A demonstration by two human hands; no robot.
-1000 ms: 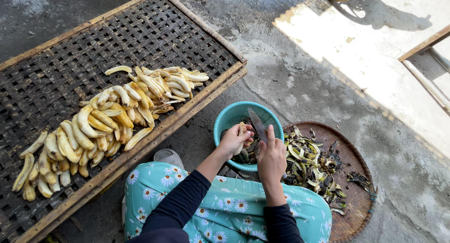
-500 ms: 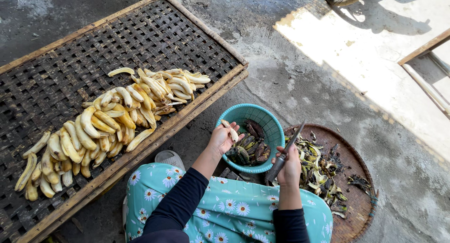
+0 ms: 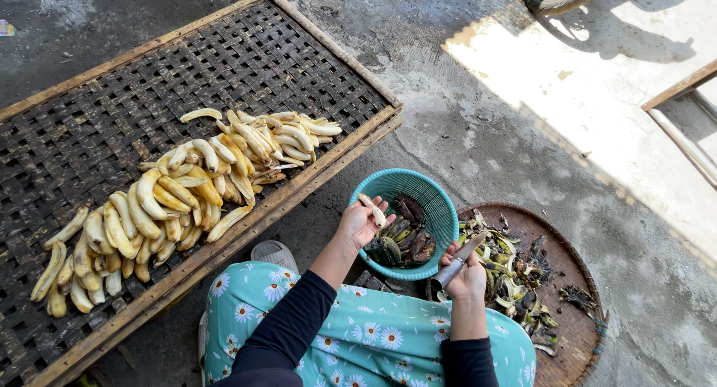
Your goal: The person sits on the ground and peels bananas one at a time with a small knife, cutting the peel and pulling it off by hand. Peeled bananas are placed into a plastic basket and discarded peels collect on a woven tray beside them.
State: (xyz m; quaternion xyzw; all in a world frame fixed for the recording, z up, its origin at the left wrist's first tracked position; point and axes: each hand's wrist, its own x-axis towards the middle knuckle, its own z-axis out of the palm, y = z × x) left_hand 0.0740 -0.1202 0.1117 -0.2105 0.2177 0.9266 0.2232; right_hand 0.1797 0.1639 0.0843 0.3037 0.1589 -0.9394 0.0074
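Holding a small peeled banana (image 3: 371, 208) loosely in your left hand (image 3: 358, 224), fingers half-curled, palm up over the near rim of the teal plastic basket (image 3: 441, 208); the fruit rests on the fingertips rather than being clamped. Your right hand (image 3: 467, 276) is closed around the handle of a knife (image 3: 457, 258), blade angled up and away from the body toward the basket, so the edge points clear of your left hand. Just beyond the left hand, inside the basket, sit dark unpeeled bananas (image 3: 403, 234); my read is the basket sits between both hands so stock is a short reach. Right of the knife hand, a round woven tray (image 3: 575, 323) catches the peels (image 3: 500, 271), blackened and yellow-green, so waste falls on the cutting side. Left of the left hand and well apart, a pile of peeled bananas (image 3: 187, 200) lies on a dark woven bamboo rack (image 3: 112, 96) with a pale wooden frame; the open weave likely lets air through. Below both hands is your lap in floral turquoise fabric (image 3: 358, 335), with a pale sandal (image 3: 272, 253) showing just left of it. No packages, labels or signs near the grip; only a small scrap (image 3: 6, 29) at the far left on the concrete floor (image 3: 478, 118), too small to tell what it is.
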